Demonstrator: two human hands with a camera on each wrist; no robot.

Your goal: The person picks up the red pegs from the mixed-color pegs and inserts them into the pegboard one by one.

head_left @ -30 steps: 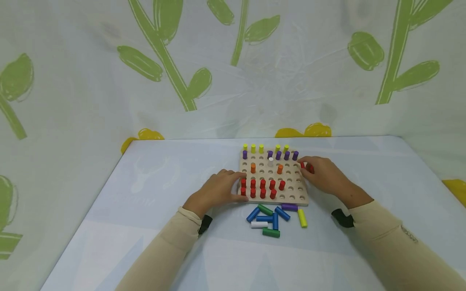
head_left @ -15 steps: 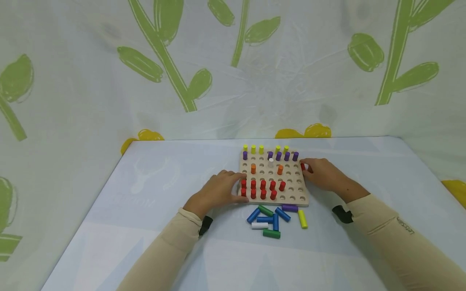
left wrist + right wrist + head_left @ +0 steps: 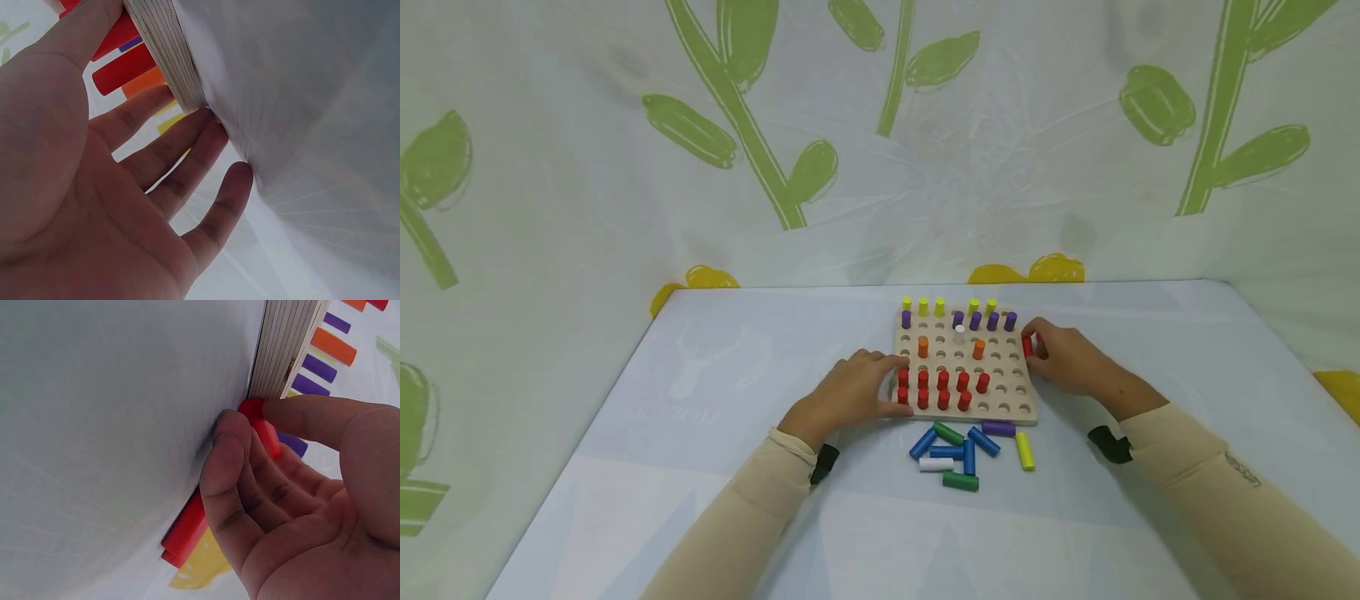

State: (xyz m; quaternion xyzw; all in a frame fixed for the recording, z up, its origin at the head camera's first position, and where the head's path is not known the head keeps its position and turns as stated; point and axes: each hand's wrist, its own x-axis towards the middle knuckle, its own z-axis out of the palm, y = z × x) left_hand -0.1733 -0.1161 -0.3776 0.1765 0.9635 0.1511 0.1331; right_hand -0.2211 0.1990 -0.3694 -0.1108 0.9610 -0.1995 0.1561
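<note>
A wooden pegboard (image 3: 1009, 398) lies on the table, with yellow, purple, white, orange and red pegs standing in its holes. At its left edge my left hand (image 3: 844, 390) rests with fingers spread, thumb near the front corner; the left wrist view shows the fingertips against the board's side and the table. My right hand (image 3: 1069, 358), beside the right edge, pinches a red peg (image 3: 269, 436) between thumb and fingers, close to the board's side. Beyond those fingers, more red pegs (image 3: 187, 528) lie on the table in the right wrist view, partly hidden by the hand.
In front of the board lie loose pegs: several blue ones (image 3: 969, 457), two green (image 3: 961, 481), one white (image 3: 936, 464), one purple (image 3: 998, 428) and one yellow (image 3: 1026, 451). A leaf-patterned white cloth (image 3: 1037, 183) hangs behind the table.
The right hand's fingers have shifted slightly at the board's right edge, and the red peg there now shows more plainly. The left hand, board and loose pegs look unmoved.
</note>
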